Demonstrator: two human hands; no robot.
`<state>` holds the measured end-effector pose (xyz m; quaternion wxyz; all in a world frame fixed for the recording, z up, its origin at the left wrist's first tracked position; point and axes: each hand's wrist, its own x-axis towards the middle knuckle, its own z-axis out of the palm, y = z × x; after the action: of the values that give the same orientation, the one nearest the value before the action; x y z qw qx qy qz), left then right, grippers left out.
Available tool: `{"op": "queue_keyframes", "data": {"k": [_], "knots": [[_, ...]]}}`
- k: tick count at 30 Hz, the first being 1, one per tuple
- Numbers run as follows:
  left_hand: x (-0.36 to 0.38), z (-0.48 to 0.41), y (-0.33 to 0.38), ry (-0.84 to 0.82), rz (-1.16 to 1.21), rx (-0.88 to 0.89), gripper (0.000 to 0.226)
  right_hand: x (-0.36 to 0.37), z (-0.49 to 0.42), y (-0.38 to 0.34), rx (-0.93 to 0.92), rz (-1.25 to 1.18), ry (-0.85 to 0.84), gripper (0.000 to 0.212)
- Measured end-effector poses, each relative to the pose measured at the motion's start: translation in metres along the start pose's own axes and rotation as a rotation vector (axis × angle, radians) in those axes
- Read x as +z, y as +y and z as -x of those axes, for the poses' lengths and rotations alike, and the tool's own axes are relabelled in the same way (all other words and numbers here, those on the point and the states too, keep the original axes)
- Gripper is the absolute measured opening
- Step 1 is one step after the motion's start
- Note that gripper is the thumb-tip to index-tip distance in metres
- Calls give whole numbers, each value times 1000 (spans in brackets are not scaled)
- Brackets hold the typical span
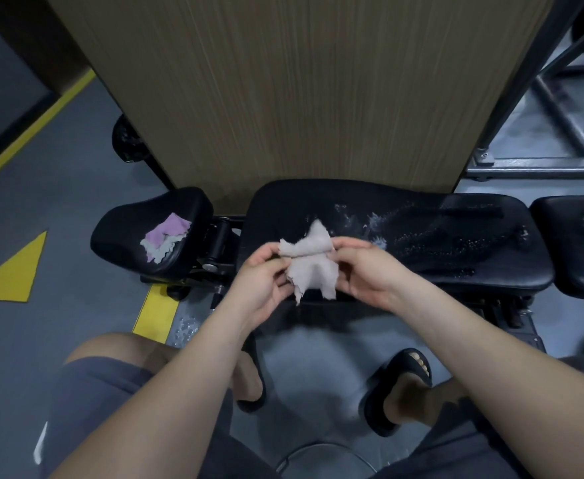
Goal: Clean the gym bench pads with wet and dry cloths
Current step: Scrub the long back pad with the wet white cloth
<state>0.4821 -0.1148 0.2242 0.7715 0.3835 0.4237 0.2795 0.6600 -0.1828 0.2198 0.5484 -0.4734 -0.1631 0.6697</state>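
Your feet in black slippers (401, 369) stand on the grey floor (59, 167) at 6 o'clock. Beyond them, your left hand (261, 274) and right hand (368, 267) each pinch a beige cloth (314, 262) with curled fingers. You hold it spread between them over the near edge of the long black bench pad (456, 250). Water beads lie on that pad toward 2 o'clock. At 9 o'clock, a smaller pad (121, 236) carries a pile of pink and grey cloths (164, 238). A wooden panel (283, 98) rises at 12 o'clock.
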Motion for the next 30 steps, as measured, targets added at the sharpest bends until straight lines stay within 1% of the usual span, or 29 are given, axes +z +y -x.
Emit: {"op": "queue_keyframes", "data": {"k": [1, 3, 5, 7, 9, 11, 14, 16, 17, 19, 20, 21, 22, 23, 24, 25, 26, 28, 29, 30], "knots": [[-3, 1, 3, -42, 14, 38, 24, 0, 0, -2, -64, 23, -32, 29], [-7, 5, 3, -85, -54, 76, 24, -2, 1, -1, -112, 81, -54, 29], [-9, 7, -1, -60, -176, 90, 32, -4, 1, 5, -97, 108, -25, 37], [-8, 6, -3, -31, -221, 106, 36, -5, 1, 10, -82, 92, -4, 37], [-7, 6, -1, -53, -188, 116, 31, -6, 1, 10, -75, 59, -1, 30], [-6, 7, 2, -64, -180, 124, 26, -7, 2, 8, -98, 88, -23, 26], [-5, 7, 2, -41, -244, 110, 23, -7, 1, 13, -163, 252, -32, 39], [-7, 7, 1, -34, -304, 74, 16, -4, 0, 16, -190, 328, 11, 39], [-11, 5, 0, -33, -409, 68, 21, -2, 0, 17, -191, 338, 42, 35], [-15, 3, -1, -32, -786, 80, 38, 0, 2, 18, -166, 286, 82, 27], [-15, 4, -1, -28, -958, 105, 40, 2, 2, 18, -149, 245, 91, 25], [-14, 4, 0, -15, -1060, 139, 35, 4, 4, 18, -138, 206, 84, 22], [-13, 3, 1, 3, -1068, 164, 26, 7, 6, 18, -134, 178, 64, 19], [-13, 2, 2, 12, -1021, 181, 15, 10, 8, 17, -130, 169, 37, 18], [-14, 1, 4, 11, -959, 184, 7, 11, 10, 17, -135, 215, 25, 21], [-16, 1, 6, 0, -912, 193, 4, 13, 12, 15, -149, 313, 18, 27], [-19, 0, 7, -14, -875, 199, 5, 13, 12, 15, -172, 453, 22, 27], [-27, 1, 11, -45, -844, 215, 11, 13, 13, 13, -220, 727, 62, 13], [-32, 1, 11, -68, -835, 202, 14, 13, 11, 14, -234, 804, 93, 13], [-36, -1, 10, -83, -825, 174, 18, 12, 9, 16, -225, 821, 126, 20]]}}
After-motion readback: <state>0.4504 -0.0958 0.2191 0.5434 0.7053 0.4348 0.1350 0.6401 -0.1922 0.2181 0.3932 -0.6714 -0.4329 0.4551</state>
